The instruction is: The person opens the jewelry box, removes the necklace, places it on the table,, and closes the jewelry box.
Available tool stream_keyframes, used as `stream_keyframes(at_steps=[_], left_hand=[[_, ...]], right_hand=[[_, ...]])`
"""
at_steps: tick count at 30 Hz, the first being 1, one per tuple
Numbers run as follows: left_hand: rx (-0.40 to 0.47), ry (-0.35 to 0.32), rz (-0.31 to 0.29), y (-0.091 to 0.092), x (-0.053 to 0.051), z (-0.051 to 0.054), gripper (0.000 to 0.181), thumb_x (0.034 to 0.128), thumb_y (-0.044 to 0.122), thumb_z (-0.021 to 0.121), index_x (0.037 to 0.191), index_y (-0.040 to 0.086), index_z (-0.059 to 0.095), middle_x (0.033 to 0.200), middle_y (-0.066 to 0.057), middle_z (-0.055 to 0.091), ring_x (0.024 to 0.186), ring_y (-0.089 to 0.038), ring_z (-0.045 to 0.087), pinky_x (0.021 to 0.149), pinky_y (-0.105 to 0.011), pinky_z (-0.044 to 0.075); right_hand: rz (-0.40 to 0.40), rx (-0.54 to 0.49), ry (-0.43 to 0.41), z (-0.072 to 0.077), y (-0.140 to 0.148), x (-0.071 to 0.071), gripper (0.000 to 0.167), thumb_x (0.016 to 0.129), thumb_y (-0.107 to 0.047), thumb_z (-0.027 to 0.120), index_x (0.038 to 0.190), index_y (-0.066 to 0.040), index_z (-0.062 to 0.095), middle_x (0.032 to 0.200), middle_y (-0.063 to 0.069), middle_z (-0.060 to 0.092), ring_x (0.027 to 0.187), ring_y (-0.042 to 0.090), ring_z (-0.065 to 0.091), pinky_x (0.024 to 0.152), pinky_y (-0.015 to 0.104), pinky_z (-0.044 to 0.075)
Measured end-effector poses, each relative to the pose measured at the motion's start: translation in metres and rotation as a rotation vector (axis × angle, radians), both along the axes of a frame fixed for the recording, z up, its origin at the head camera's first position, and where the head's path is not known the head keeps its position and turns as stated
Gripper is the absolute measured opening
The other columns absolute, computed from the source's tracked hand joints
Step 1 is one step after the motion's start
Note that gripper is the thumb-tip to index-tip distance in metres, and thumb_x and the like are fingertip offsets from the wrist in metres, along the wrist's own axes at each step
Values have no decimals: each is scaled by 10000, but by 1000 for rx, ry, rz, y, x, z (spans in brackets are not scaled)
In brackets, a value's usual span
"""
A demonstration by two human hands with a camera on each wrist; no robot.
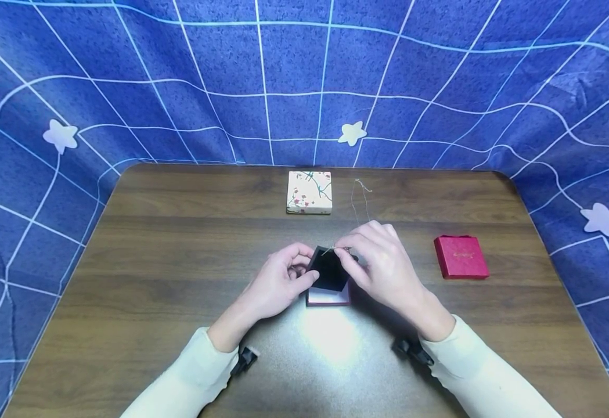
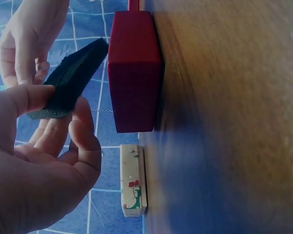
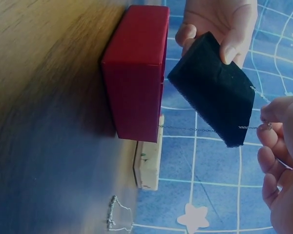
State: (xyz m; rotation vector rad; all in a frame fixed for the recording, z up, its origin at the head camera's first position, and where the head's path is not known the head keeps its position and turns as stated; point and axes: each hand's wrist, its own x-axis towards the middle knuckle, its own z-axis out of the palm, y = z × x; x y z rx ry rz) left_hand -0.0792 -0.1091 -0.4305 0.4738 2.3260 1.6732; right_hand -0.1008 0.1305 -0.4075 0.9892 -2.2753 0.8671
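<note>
My left hand (image 1: 283,283) holds a black jewellery-box pad (image 1: 330,278) tilted, the thumb on its face and fingers behind its edge. My right hand (image 1: 382,261) pinches a thin silver-coloured chain (image 3: 249,127) at the pad's far edge. In the right wrist view, one strand leads from those fingertips toward the pad and another extends past it toward the box. The pad hovers above an open red box (image 2: 133,92), whose pale inside (image 1: 329,296) shows in the head view. More thin chain (image 3: 112,214) lies on the table beyond my right hand.
A red lid (image 1: 462,257) lies to the right on the brown wooden table (image 1: 179,244). Toward the back edge is a white flower-patterned box (image 1: 309,193). Blue cloth (image 1: 220,69) with white lines and stars hangs behind and beside the table.
</note>
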Motion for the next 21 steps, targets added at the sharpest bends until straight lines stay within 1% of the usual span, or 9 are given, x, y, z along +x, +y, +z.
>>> stream_keyframes(at_steps=[4,7,12,15,21], left_hand=[[-5,6,-19,0,0,1,214,966,43,725,1168,81,667,1016,1,777,729,-191,629,615,-246,472],[-19,16,-31,1,1,0,212,967,55,730,1167,95,674,1003,19,773,697,-189,599,598,-247,455],[-38,34,-42,1,1,0,206,967,70,738,1163,105,685,974,40,763,697,-194,578,603,-258,450],[-47,41,-47,1,0,0,206,967,76,740,1163,110,688,962,49,760,691,-197,576,600,-260,449],[-52,55,-62,0,0,-1,200,972,87,739,1163,109,687,951,53,758,654,-185,557,577,-264,444]], right_hand=[[7,-39,-55,0,1,0,33,946,-147,744,971,-134,763,912,-39,725,897,203,637,792,427,406],[15,-68,-93,1,0,-1,41,934,-121,757,970,-140,764,905,-50,721,884,187,635,798,420,410],[10,-83,-168,0,-1,-1,58,936,-116,768,976,-159,768,908,-82,711,874,194,624,810,399,423],[12,-85,-191,0,-3,-2,66,934,-113,772,977,-163,770,899,-102,703,863,201,616,807,390,420],[24,-83,-223,2,-9,-5,58,939,-124,770,965,-175,764,879,-117,681,861,169,588,815,384,419]])
